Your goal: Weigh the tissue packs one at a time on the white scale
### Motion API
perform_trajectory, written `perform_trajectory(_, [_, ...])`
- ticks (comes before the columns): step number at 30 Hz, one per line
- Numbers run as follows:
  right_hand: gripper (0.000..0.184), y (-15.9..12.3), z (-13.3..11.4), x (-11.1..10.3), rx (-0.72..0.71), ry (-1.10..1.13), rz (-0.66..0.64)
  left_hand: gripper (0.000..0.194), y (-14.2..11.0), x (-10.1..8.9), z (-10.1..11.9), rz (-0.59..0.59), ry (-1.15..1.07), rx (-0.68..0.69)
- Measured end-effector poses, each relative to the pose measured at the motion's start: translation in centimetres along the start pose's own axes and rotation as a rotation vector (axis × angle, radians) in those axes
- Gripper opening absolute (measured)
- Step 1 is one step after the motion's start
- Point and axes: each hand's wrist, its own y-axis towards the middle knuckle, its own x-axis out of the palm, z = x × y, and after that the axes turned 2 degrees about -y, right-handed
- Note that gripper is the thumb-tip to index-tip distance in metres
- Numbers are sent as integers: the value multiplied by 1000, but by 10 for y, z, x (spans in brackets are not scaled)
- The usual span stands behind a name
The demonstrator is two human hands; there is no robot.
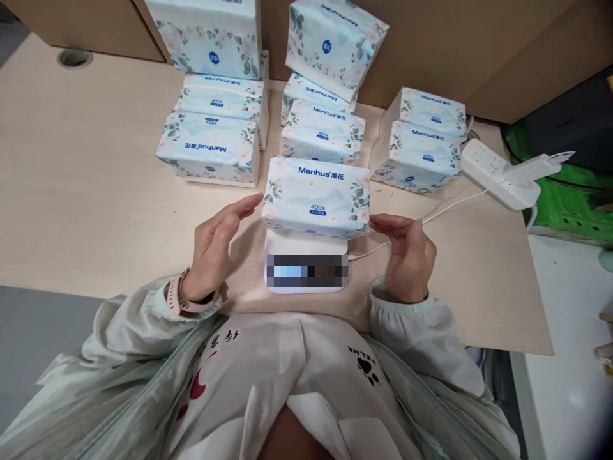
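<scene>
A tissue pack [317, 193], pale blue and white with printed flowers, rests on a flat white device like a small scale [306, 243]. The device's display on the near side is blurred out. My left hand [214, 246] is at the pack's left end, fingers stretched out and fingertips close to its edge; a pink band circles that wrist. On the opposite end, my right hand [407, 252] has its fingers straight, tips at the pack's lower right corner. Whether the fingertips touch the pack I cannot tell. Neither hand is wrapped round it.
Behind stand more tissue packs in a left stack [211, 144], a middle stack [322, 131] and a right group [424, 153]. A white power strip [500, 174] lies at the right, its thin cable running to the device. A green crate [569, 198] is beyond the table's right edge.
</scene>
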Motion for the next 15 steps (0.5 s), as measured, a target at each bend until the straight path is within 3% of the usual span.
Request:
perform_trajectory(4, [62,0,4,-3,2,-43,-62,46,-1,0,-3,-140,-88,-36])
perform_trajectory(9, [58,-6,5,-4,-93,-180,-346,56,-5,-1,-8,-274,-74,-16])
perform_trajectory(12, [56,-2,-13,0,-185,-181,-483,56,2,-6,-4,-219,-50,71])
perform_trajectory(15, [60,19,-47,16,-241,-178,-598,44,31,-15,9,-34,-43,193])
